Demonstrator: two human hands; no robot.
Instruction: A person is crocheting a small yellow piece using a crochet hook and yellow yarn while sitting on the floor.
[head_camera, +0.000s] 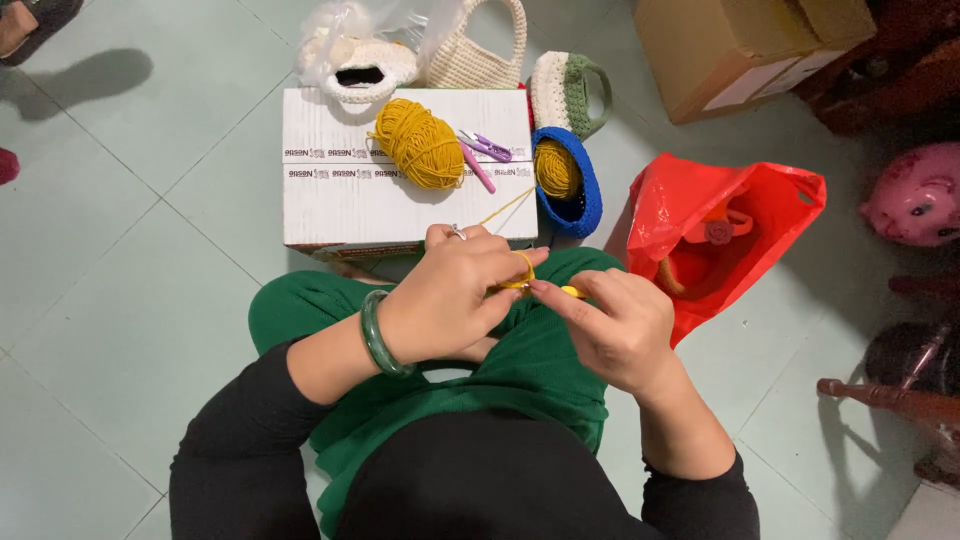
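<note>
Left hand (445, 300) fingers pinch a yellow loop (524, 270); right hand (620, 325) fingers close on the hook (572, 292). Best keep the yarn (505, 210) beyond the fingers taut.

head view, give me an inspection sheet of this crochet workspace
surface: white cardboard box on a pale green tiled floor, used as a low table.
job's things: mustard yarn ball on the box; a second yarn ball in a blue crocheted basket; a yarn strand runs to the hands.
clutter: purple snips and pink hook on the box; cream crocheted bags behind it; red plastic bag to the right.
grippers: left hand pinches a yellow yarn loop; right hand holds a yellow-tipped tool, mostly hidden.
cables: nothing seen.
surroundings: brown carton, pink piggy bank, dark wooden furniture.
</note>
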